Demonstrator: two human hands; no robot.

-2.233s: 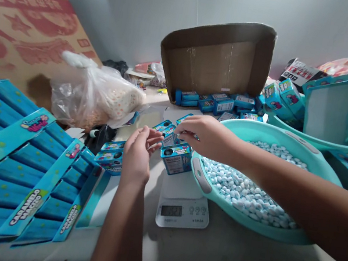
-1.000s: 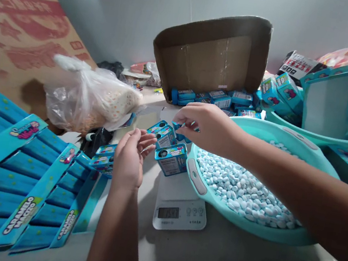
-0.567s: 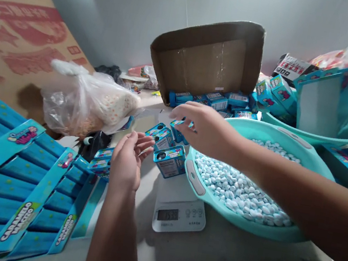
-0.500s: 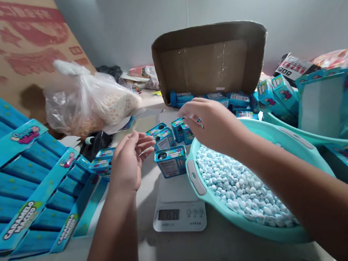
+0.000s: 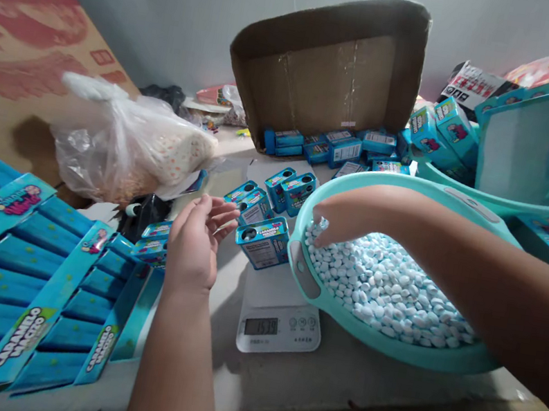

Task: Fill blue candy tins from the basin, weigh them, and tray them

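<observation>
A small blue candy box [image 5: 264, 240] with a round hole on top stands on a white digital scale [image 5: 280, 312]. My left hand [image 5: 197, 238] hovers just left of that box, palm toward me, fingers loosely spread, with nothing in it. My right hand [image 5: 343, 221] reaches into a teal basin [image 5: 305, 279] full of pale blue-white candies [image 5: 387, 287]. Its fingers are curled down into the candies at the basin's near-left side. What they hold is hidden.
Several more small blue boxes [image 5: 287, 190] stand behind the scale, others lie in an open cardboard carton [image 5: 328, 74]. Blue display trays [image 5: 20, 275] fill the left. A plastic bag [image 5: 127, 142] lies behind them. A second teal basin [image 5: 491, 200] and blue cartons crowd the right.
My right hand left the small boxes behind the scale and dropped into the basin of candies. My left hand stayed beside the box on the scale.
</observation>
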